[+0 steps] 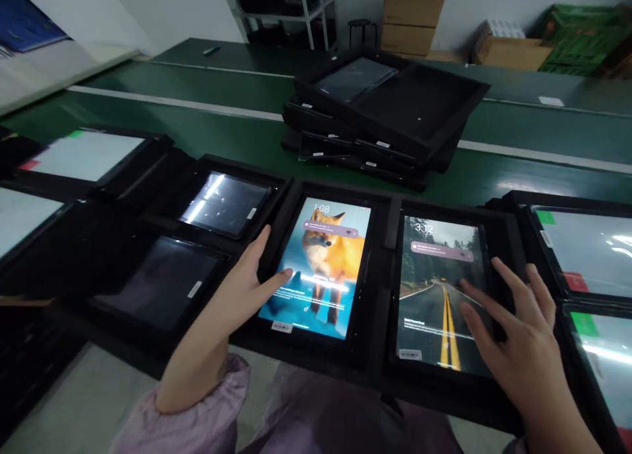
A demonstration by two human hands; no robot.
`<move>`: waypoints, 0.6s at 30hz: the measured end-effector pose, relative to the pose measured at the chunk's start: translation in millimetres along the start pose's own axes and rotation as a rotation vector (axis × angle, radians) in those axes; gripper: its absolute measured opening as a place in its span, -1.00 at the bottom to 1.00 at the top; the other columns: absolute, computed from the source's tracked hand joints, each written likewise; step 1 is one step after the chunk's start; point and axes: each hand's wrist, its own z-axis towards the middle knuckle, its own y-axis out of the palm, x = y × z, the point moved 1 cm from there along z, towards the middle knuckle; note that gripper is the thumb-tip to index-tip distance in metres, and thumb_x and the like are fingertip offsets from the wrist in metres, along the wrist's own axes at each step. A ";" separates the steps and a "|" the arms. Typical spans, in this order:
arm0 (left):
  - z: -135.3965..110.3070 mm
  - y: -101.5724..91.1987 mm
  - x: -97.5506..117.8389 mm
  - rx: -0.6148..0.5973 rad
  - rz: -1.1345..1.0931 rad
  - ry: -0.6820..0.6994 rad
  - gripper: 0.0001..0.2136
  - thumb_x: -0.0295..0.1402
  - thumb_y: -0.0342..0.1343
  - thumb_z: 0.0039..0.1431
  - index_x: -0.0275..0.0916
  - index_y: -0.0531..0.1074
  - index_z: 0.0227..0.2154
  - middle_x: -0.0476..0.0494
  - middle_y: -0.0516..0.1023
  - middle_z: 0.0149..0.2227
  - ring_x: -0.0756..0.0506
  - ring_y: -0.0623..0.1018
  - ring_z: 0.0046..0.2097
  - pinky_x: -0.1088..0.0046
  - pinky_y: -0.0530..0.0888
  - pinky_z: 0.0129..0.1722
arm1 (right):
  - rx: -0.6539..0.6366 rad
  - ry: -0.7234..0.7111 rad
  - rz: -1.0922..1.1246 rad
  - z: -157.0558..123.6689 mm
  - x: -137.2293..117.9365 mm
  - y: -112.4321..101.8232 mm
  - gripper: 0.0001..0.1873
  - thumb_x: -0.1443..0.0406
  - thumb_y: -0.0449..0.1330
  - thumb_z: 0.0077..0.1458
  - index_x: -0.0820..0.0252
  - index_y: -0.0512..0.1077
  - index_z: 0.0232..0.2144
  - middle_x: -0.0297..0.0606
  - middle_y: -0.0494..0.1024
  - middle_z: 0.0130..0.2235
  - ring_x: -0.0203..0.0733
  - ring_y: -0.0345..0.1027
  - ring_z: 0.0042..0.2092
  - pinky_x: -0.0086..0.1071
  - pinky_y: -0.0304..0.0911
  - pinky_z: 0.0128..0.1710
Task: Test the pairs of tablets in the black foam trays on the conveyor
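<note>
Two lit tablets lie side by side in a black tray (388, 240) in front of me. The left tablet (320, 270) displays a fox and 1:08; the right tablet (434, 296) displays a forest road and 3:12. My left hand (247, 283) is at the left edge of the fox tablet, its thumb over the screen and its index finger stretched along the tray's side. Its other fingers are hidden. Over the right side of the road tablet, my right hand (523, 329) spreads its fingers, with index fingertip and thumb at the screen. Whether they touch the glass I cannot tell.
To the left, another tray holds two dark tablets (230, 204). Tablets with white screens and coloured corners (587, 243) lie at the far right and far left. Behind, black trays (385, 112) are stacked crookedly on the green table (237, 135). Cardboard boxes (412, 20) stand beyond.
</note>
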 end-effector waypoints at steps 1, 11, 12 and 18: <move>1.3 -1.9 -1.2 -0.032 0.030 0.005 0.02 0.15 0.15 0.19 -0.27 -0.08 0.56 -0.36 0.01 0.58 -0.44 0.04 0.56 -0.05 0.21 0.48 | 0.011 -0.005 -0.033 0.1 0.0 0.1 -0.63 0.09 0.15 0.41 0.10 0.62 0.05 -0.04 0.31 0.42 0.45 -0.07 0.52 0.49 0.07 0.40; 23.1 3.1 38.4 -0.041 0.240 -0.160 0.01 0.17 -0.07 0.28 -0.44 -0.21 0.56 -0.52 -0.19 0.59 -0.54 0.00 0.56 -0.21 0.24 0.42 | 0.031 -0.043 0.013 5.8 -9.2 -14.5 -0.73 0.16 0.16 0.42 0.09 0.53 0.06 0.03 0.43 0.32 0.38 0.17 0.44 0.30 0.35 0.21; 24.2 5.6 40.4 -0.016 0.221 -0.161 -0.01 0.16 -0.10 0.30 -0.44 -0.20 0.56 -0.51 -0.17 0.59 -0.54 0.02 0.56 -0.22 0.24 0.42 | 0.027 -0.037 0.026 5.3 -8.3 -15.1 -0.74 0.17 0.17 0.42 0.08 0.53 0.06 0.01 0.43 0.31 0.36 0.19 0.43 0.28 0.35 0.20; 22.1 10.4 32.3 0.116 0.088 -0.114 -0.10 0.09 -0.06 0.31 -0.42 -0.01 0.54 -0.39 0.04 0.57 -0.35 0.04 0.57 0.00 0.07 0.53 | -0.022 -0.064 0.110 0.9 -5.6 -17.7 -0.77 0.29 0.20 0.39 -0.09 0.59 -0.01 -0.33 0.41 0.37 0.16 0.22 0.43 0.07 0.37 0.22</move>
